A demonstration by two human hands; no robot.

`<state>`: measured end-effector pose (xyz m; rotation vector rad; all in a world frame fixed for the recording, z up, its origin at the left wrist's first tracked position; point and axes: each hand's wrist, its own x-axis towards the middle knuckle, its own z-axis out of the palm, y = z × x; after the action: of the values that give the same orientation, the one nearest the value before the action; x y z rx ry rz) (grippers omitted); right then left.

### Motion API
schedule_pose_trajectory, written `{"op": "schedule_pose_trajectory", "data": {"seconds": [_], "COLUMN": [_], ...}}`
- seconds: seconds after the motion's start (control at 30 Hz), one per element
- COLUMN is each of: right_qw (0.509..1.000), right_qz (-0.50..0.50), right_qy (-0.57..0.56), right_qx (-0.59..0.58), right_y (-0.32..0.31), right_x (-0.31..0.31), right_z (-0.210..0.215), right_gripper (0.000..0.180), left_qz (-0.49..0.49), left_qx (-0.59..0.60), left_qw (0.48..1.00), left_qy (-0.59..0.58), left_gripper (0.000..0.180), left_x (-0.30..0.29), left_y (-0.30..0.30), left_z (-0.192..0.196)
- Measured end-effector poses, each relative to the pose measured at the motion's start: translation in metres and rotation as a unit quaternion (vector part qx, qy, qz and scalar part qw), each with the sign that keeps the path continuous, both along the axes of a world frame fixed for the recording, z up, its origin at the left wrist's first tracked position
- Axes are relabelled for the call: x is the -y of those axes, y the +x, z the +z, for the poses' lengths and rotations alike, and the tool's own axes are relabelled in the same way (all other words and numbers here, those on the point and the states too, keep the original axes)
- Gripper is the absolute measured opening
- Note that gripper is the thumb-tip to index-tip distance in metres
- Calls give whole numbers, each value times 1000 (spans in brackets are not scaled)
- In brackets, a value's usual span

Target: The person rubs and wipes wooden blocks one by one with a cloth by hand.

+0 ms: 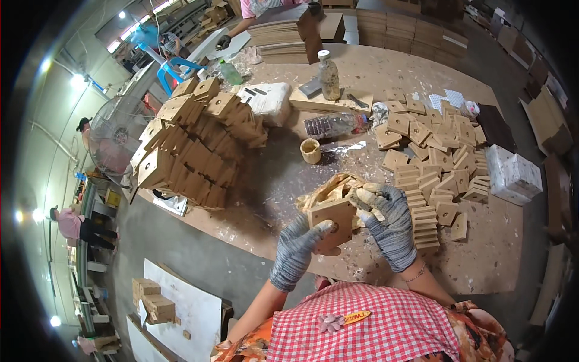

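Note:
A square tan wooden block [335, 221] is held upright and tilted in my gloved left hand [294, 252], the thumb lying on its face. The gloved right hand [392, 228] is at the block's right edge, its fingers bent together; what they hold, if anything, I cannot make out. Just behind the block lies a crumpled yellowish wrapping [338, 186], partly hidden by the block and the right fingers. Beyond it stands a small stained cup [310, 151]. Loose square blocks with holes [440, 160] lie heaped to the right, with a row [422, 224] beside my right hand.
A tall stack of similar blocks [199, 151] stands at the left. Farther back are a lying plastic bottle [335, 125], an upright bottle [329, 78] and a white wrapped pack [268, 102]. White boxes [512, 174] sit at the right edge. Another person's gloved hand [224, 42] shows across the table.

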<state>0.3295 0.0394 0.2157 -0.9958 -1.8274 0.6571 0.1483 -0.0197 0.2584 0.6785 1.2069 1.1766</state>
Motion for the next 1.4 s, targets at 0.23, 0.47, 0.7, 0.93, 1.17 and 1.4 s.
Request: {"op": "schedule_pose_trajectory", "data": {"seconds": [0.23,0.47,0.7,0.93,1.17,1.4], "right_qw": [998,991,996,993,996,996], "right_qz": [-24,83,59,37,-45,-39], "right_qy": [-43,-41,59,53,57,59], "right_qx": [-49,-99,34,102,44,49], "right_y": [9,4,-3,0,-14,-28], "right_x": [-1,7,22,62,78,82], "right_z": [-2,15,20,23,22,3], "right_gripper": [31,32,30,31,29,35], "left_qz": [1,5,19,18,-25,54], "left_qx": [30,61,88,116,215,159], "left_qw": [1000,998,995,992,975,982], "left_qy": [0,0,34,34,48,85], "left_gripper": [40,41,42,43,46,36], "left_x": [7,8,8,9,10,15], "left_y": [-4,-8,-17,-26,-29,-27], "left_z": [6,-3,-16,-8,-10,-55]}}
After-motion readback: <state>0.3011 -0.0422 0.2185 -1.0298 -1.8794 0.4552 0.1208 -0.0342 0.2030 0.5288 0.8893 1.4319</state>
